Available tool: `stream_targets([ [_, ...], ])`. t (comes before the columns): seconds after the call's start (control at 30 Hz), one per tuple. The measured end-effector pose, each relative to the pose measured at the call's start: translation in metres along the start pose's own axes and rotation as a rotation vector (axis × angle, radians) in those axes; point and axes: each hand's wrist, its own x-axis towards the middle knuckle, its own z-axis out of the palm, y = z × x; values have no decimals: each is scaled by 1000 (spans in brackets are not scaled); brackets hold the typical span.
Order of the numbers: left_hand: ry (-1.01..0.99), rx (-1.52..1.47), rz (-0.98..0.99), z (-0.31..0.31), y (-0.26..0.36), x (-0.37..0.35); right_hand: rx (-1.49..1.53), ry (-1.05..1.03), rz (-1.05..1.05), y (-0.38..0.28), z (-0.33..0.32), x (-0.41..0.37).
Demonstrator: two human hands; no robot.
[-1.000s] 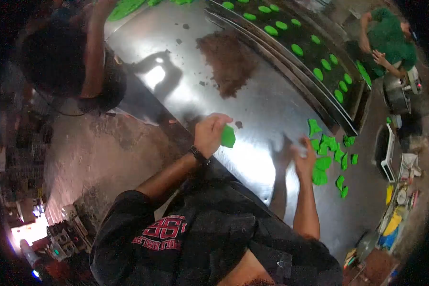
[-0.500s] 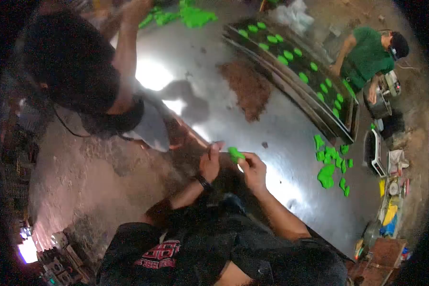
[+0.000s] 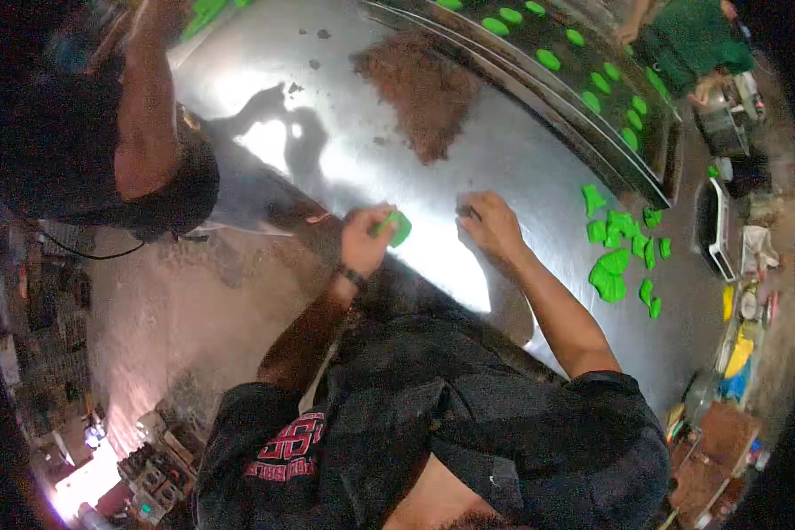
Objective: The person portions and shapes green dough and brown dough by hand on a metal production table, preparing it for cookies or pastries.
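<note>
Near the table's front edge, my left hand [image 3: 365, 243] is closed around a bright green dough-like piece [image 3: 400, 229], which sticks out past the thumb and fingers. To its right, my right hand [image 3: 496, 228] is low over the metal table, its fingers pinched at a small dark lump [image 3: 467, 212]. Part of that lump is hidden by the fingers. Several loose green dough-like pieces [image 3: 608, 276] lie on the table further right, apart from both hands.
A long dark tray [image 3: 521, 84] with green ovals stands at the back right. Brown crumbly powder [image 3: 420, 93] is spread across the metal table [image 3: 539, 185]. One person [image 3: 150, 132] leans in at left; another in a green shirt [image 3: 693, 40] is beyond the tray.
The green piece has passed from my right hand to my left. My right hand has moved away rightward to the dark lump on the table. The view has shifted.
</note>
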Motion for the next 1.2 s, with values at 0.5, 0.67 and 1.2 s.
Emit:
stream_targets([
  [0.5,245,-1018,-562,4,72,5,-35,274,-537,44,41,117],
  [0.67,180,-818,-556,19,72,23,-487,-192,-470,30,21,124],
  [1.2,272,-881,-641,-15,18,-7,61,-21,-167,-167,54,10],
])
